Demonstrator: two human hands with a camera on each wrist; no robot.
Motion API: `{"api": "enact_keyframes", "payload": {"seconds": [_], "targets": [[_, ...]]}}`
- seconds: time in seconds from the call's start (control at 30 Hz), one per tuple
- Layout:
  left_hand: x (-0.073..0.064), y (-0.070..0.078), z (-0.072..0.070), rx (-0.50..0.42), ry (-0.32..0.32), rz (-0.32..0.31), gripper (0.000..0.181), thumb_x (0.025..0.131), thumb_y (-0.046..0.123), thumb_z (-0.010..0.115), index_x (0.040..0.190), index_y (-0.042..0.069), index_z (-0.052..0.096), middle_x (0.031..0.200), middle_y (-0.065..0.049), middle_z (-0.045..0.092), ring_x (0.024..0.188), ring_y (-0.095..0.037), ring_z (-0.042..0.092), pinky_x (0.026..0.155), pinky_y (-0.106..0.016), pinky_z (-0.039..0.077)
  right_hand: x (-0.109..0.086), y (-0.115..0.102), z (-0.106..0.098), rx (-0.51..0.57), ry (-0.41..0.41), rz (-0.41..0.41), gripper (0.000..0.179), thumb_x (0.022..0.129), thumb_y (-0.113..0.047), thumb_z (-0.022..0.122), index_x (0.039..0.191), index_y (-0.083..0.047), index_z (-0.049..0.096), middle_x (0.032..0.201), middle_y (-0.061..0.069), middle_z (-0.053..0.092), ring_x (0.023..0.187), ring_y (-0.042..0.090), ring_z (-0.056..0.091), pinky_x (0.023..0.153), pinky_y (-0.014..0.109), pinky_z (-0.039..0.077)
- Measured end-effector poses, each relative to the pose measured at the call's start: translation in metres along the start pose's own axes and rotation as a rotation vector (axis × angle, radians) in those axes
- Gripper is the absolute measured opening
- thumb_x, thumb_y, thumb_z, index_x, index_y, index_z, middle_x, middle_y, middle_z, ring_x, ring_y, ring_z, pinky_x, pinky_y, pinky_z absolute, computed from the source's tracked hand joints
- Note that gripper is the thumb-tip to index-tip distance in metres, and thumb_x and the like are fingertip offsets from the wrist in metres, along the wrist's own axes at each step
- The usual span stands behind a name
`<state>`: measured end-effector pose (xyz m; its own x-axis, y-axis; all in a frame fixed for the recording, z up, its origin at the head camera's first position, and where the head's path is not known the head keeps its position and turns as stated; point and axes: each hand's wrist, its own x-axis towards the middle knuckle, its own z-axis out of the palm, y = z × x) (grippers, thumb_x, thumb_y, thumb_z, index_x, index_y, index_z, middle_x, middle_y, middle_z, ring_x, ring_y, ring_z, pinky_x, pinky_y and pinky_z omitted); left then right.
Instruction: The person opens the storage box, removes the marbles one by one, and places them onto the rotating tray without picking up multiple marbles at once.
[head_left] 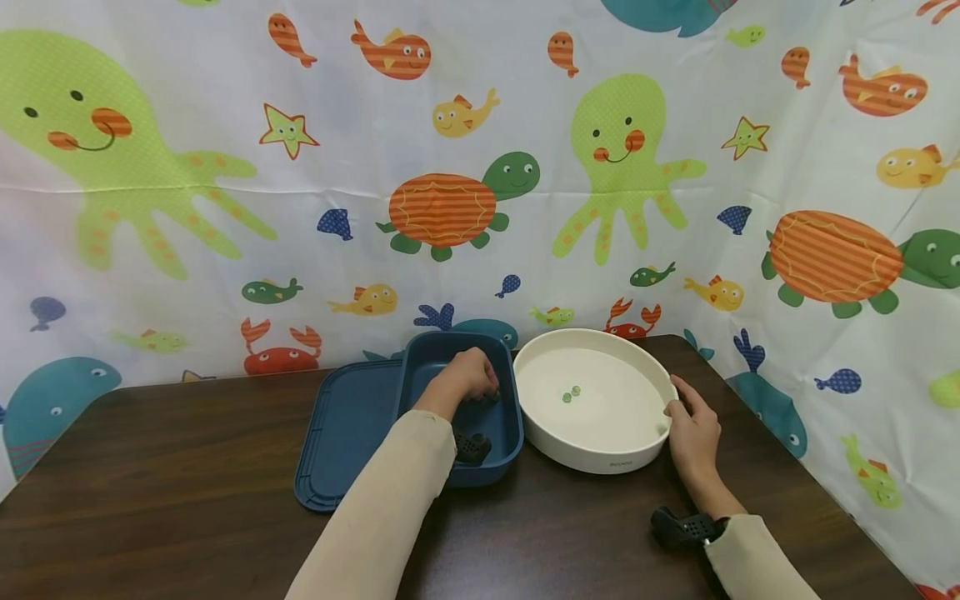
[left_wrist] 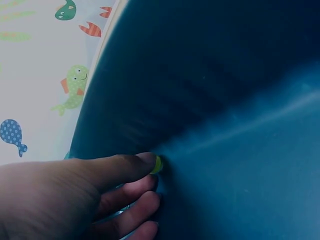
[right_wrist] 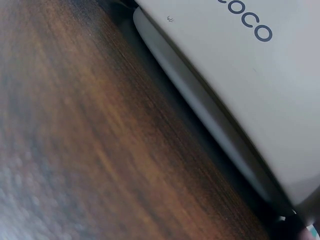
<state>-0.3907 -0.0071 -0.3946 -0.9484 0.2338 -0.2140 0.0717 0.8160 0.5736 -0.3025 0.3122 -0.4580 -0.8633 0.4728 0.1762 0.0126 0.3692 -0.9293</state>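
Inside the deep blue container (head_left: 511, 433), my left hand (head_left: 468, 373) reaches down to the floor by the wall. Its thumb and fingertips pinch a small yellow-green piece (left_wrist: 158, 165), mostly covered by the thumb in the left wrist view. To the right stands a round white basin (head_left: 592, 458), its inside holding two small green pieces (head_left: 572, 394). My right hand (head_left: 692, 429) grips the basin's right rim, thumb over the edge. The right wrist view shows the basin's lettered outer wall (right_wrist: 240, 65) close to the tabletop.
A flat blue lid (head_left: 348, 433) lies on the dark wooden table (head_left: 187, 483), left of the container and partly behind it. A white curtain (head_left: 480, 100) printed with sea animals hangs along the table's back and right edges.
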Motion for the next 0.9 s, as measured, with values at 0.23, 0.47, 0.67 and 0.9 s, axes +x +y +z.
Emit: {"api": "enact_keyframes", "payload": {"seconds": [0.23, 0.47, 0.67, 0.9], "targets": [[-0.0038, 0.0013, -0.0012, 0.007, -0.001, 0.014, 0.009, 0.091, 0.006, 0.071, 0.091, 0.003, 0.079, 0.086, -0.009, 0.071, 0.075, -0.017, 0.060, 0.068, -0.026, 0.053, 0.0001, -0.0005, -0.0008, 0.009, -0.008, 0.000, 0.058, 0.092, -0.008, 0.041, 0.149, -0.012, 0.051, 0.156, 0.013, 0.047, 0.142, 0.036, 0.048, 0.114, 0.054, 0.040], [-0.0029, 0.0013, -0.0023, -0.001, -0.002, 0.001, 0.014, 0.093, 0.006, 0.069, 0.083, 0.000, 0.077, 0.068, -0.004, 0.059, 0.063, -0.014, 0.053, 0.057, -0.023, 0.043, 0.0002, 0.0000, -0.0006, 0.014, -0.011, -0.001, 0.058, 0.092, -0.008, 0.041, 0.150, -0.012, 0.050, 0.157, 0.013, 0.046, 0.142, 0.036, 0.047, 0.114, 0.055, 0.040], [-0.0008, -0.0007, -0.0028, 0.004, 0.008, 0.001, 0.018, 0.093, 0.007, 0.069, 0.076, 0.001, 0.074, 0.061, -0.001, 0.054, 0.060, -0.013, 0.051, 0.055, -0.023, 0.041, 0.0010, 0.0000, 0.0000, 0.009, -0.005, 0.002, 0.058, 0.092, -0.008, 0.041, 0.150, -0.011, 0.050, 0.156, 0.014, 0.047, 0.141, 0.037, 0.048, 0.113, 0.055, 0.040], [0.0016, -0.0028, -0.0042, 0.005, 0.015, 0.004, 0.022, 0.093, 0.009, 0.069, 0.072, 0.002, 0.073, 0.061, -0.001, 0.056, 0.060, -0.013, 0.053, 0.055, -0.023, 0.042, 0.0007, -0.0004, 0.0001, 0.002, -0.006, 0.007, 0.058, 0.093, -0.009, 0.040, 0.150, -0.010, 0.050, 0.157, 0.014, 0.046, 0.142, 0.037, 0.048, 0.114, 0.055, 0.040]]}}
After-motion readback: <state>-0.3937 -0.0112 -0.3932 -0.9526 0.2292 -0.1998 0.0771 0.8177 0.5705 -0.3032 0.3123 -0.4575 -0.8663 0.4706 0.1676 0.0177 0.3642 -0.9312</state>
